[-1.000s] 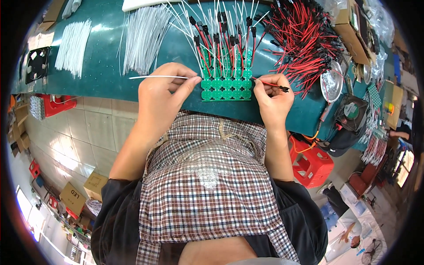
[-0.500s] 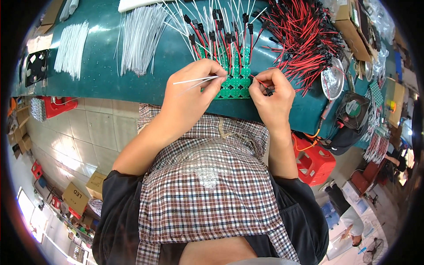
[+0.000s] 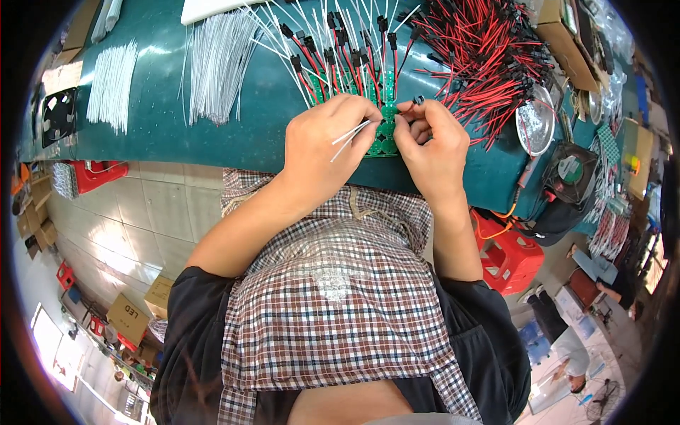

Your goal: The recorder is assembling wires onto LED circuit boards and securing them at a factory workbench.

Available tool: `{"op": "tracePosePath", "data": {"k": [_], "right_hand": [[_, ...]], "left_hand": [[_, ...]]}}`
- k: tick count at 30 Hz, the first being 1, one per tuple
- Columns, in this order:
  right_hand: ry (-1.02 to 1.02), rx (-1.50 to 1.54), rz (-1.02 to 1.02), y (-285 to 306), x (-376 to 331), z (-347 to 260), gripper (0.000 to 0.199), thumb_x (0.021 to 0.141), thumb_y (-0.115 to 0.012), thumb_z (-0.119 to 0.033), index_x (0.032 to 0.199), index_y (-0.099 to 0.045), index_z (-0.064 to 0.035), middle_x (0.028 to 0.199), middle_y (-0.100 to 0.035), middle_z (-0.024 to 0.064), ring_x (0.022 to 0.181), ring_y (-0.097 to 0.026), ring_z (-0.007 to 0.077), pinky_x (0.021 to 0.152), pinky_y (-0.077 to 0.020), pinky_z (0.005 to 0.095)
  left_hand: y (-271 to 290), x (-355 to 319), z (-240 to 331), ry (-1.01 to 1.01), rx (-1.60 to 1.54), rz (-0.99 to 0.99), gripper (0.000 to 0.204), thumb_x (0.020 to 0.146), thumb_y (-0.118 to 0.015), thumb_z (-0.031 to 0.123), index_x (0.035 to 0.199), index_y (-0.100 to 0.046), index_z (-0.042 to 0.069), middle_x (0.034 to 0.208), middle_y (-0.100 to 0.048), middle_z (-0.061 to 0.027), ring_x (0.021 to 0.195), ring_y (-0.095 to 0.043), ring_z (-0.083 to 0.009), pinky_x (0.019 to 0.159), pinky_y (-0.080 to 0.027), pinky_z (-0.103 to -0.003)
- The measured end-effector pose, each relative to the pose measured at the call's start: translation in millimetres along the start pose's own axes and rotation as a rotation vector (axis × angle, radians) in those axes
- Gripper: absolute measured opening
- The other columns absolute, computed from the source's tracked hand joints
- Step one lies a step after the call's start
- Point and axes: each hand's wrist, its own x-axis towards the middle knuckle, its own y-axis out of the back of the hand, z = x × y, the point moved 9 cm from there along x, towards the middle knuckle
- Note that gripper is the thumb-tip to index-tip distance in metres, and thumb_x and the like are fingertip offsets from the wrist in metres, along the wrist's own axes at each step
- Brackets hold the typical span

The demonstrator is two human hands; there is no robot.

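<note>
Hands at work over a green perforated board [image 3: 386,138] lying near the front edge of a dark teal surface [image 3: 156,138]. Left hand [image 3: 322,145] is curled closed, thumb and fingers pinching thin stiff white wires [image 3: 348,136] that jut toward the right hand and cross the board. Right hand [image 3: 432,145] is likewise closed, its fingertips gripping a small black connector [image 3: 418,100] on a red lead just above the board; the two hands nearly touch. Red-and-black leads [image 3: 340,60] with black plugs, mixed with white wires, rise from the board and fan away from the person. Right of these lies a dense tangled heap of red wires [image 3: 489,53] with black ends. Left of the board, two loose bundles of straight white wire lengths rest flat: a larger one [image 3: 216,67] near the hands and a smaller one [image 3: 113,85] farther left. Round shiny metal dish [image 3: 536,124] sits just beside the red heap. Square black fan [image 3: 58,115] lies at the far left of the surface. Checked cloth [image 3: 333,283], woven in red, white and dark lines, covers the person's lap below.
</note>
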Motion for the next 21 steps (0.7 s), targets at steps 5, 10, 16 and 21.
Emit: {"op": "tracePosePath", "data": {"k": [5,10,16,21], "right_hand": [[-0.005,0.026,0.000,-0.9,0.2,-0.9,0.016,0.079,-0.076,0.004,0.093,-0.068,0.0000,0.078,-0.068,0.0032,0.056,-0.052,0.0031,0.052,-0.0420,0.0211],[-0.036,0.018,-0.001,-0.1,-0.8,4.1,0.013,0.078,-0.076,0.000,0.088,-0.068,-0.0025,0.078,-0.064,0.0051,0.054,-0.057,0.0133,0.052,-0.0456,0.0292],[-0.002,0.050,0.030,2.5,-0.7,1.9,0.011,0.079,-0.075,0.000,0.087,-0.070,-0.0027,0.077,-0.062,0.0050,0.053,-0.055,0.0124,0.050,-0.0434,0.0291],[-0.030,0.047,0.100,21.9,2.0,5.6,0.009,0.082,-0.074,0.001,0.090,-0.071,-0.0013,0.078,-0.063,0.0026,0.055,-0.053,0.0070,0.051,-0.0409,0.0241]], "left_hand": [[-2.6,1.5,3.6,-0.027,0.027,0.018,0.017,0.076,-0.075,0.004,0.087,-0.064,0.010,0.083,-0.068,-0.0036,0.072,-0.068,-0.0235,0.061,-0.053,-0.034],[-4.1,1.2,4.8,-0.037,0.034,0.010,0.017,0.076,-0.075,0.003,0.087,-0.064,0.010,0.082,-0.067,-0.0036,0.071,-0.067,-0.0236,0.060,-0.053,-0.034],[-4.1,2.4,5.3,-0.040,0.047,0.013,0.017,0.076,-0.075,0.003,0.087,-0.064,0.011,0.081,-0.067,-0.0036,0.070,-0.067,-0.0235,0.060,-0.052,-0.034],[-4.7,2.7,5.4,-0.053,0.067,0.008,0.017,0.076,-0.075,0.003,0.086,-0.064,0.011,0.081,-0.067,-0.0034,0.069,-0.067,-0.0236,0.060,-0.052,-0.034]]}}
